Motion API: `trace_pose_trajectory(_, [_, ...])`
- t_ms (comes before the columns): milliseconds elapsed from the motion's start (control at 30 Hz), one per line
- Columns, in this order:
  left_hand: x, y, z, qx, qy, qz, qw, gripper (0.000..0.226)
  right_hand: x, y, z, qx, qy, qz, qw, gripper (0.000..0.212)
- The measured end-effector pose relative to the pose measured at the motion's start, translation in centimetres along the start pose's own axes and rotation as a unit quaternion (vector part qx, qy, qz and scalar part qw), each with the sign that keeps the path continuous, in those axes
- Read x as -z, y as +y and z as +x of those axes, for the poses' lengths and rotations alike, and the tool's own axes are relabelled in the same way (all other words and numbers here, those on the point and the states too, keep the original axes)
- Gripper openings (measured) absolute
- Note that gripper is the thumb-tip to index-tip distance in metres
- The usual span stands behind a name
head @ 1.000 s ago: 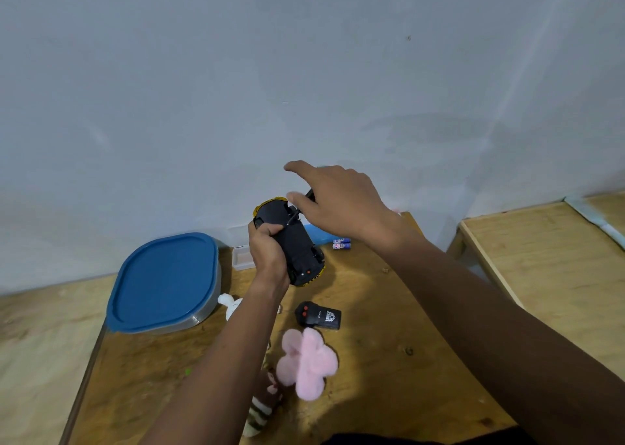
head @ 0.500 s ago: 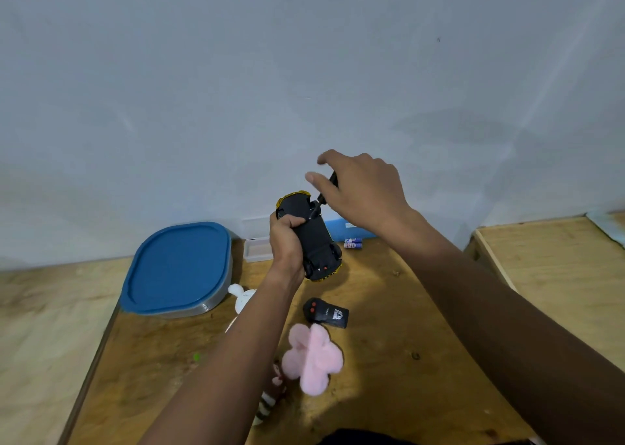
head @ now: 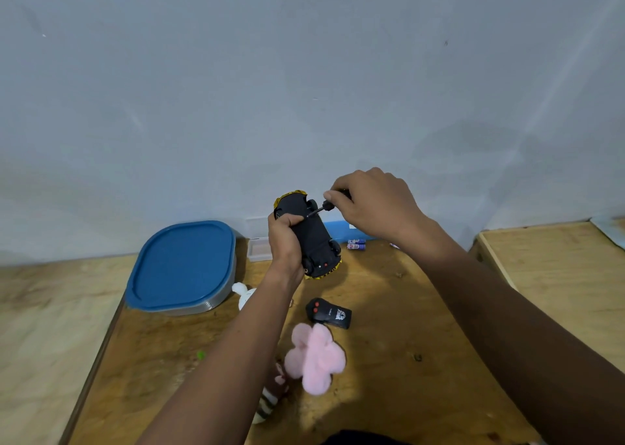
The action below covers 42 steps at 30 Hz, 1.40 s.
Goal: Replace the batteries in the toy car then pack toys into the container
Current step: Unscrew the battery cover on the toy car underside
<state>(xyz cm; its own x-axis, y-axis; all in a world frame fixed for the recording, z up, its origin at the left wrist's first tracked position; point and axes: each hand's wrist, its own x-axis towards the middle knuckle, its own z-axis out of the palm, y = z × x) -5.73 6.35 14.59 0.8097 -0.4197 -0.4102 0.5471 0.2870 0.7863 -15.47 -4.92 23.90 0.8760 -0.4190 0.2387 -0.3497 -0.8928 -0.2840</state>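
Observation:
My left hand (head: 285, 241) grips the toy car (head: 313, 238), black underside up with yellow bodywork at its edges, held above the wooden table (head: 389, 309). My right hand (head: 375, 204) holds a small screwdriver (head: 321, 208) whose tip touches the car's underside. Two small batteries (head: 355, 244) lie on the table behind the car. The container with a blue lid (head: 182, 265) sits shut at the left. A black remote (head: 328, 313) and a pink plush flower (head: 314, 356) lie in front.
A white plush toy (head: 244, 296) shows partly behind my left forearm, and a striped plush (head: 269, 400) lies below it. A small clear box (head: 258, 249) and a blue object (head: 341, 230) sit by the wall. A second wooden surface (head: 548, 268) stands to the right.
My right hand's fingers have closed around the screwdriver and its tip now rests on the car's underside. The view has shifted a little; the left hand keeps its grip.

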Motion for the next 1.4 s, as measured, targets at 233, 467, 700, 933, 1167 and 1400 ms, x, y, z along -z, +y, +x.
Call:
trace_pose_trajectory(233, [0.7, -0.1, 0.2, -0.014, -0.023, 0.070, 0.997, 0.034, -0.4, 0.9, -0.8, -0.011, -0.047, -0.011, 0.999, 0.022])
trace_pose_trajectory(467, [1.3, -0.1, 0.5, 0.008, -0.041, 0.061, 0.997, 0.017, -1.6, 2.2, -1.3, -0.040, -0.148, 0.027, 0.988, 0.045])
trace_pose_trajectory(700, [1.6, -0.4, 0.2, 0.021, -0.098, 0.079, 0.992, 0.037, -2.7, 1.9, -1.5, -0.115, -0.098, 0.215, 0.965, 0.009])
trace_pose_trajectory(933, [1.0, -1.6, -0.7, 0.011, -0.153, 0.140, 0.978, 0.034, -5.6, 1.2, -2.4, -0.129, 0.015, 0.310, 0.942, 0.006])
trace_pose_trajectory(1167, [0.7, -2.7, -0.9, -0.004, -0.136, 0.155, 0.978, 0.042, -6.7, 2.2, -2.7, -0.106, 0.029, 0.265, 0.958, 0.013])
trace_pose_trajectory(1400, [0.6, -3.4, -1.0, -0.027, -0.138, 0.190, 0.972, 0.029, -7.1, 2.9, -2.8, -0.101, 0.037, 0.263, 0.959, 0.013])
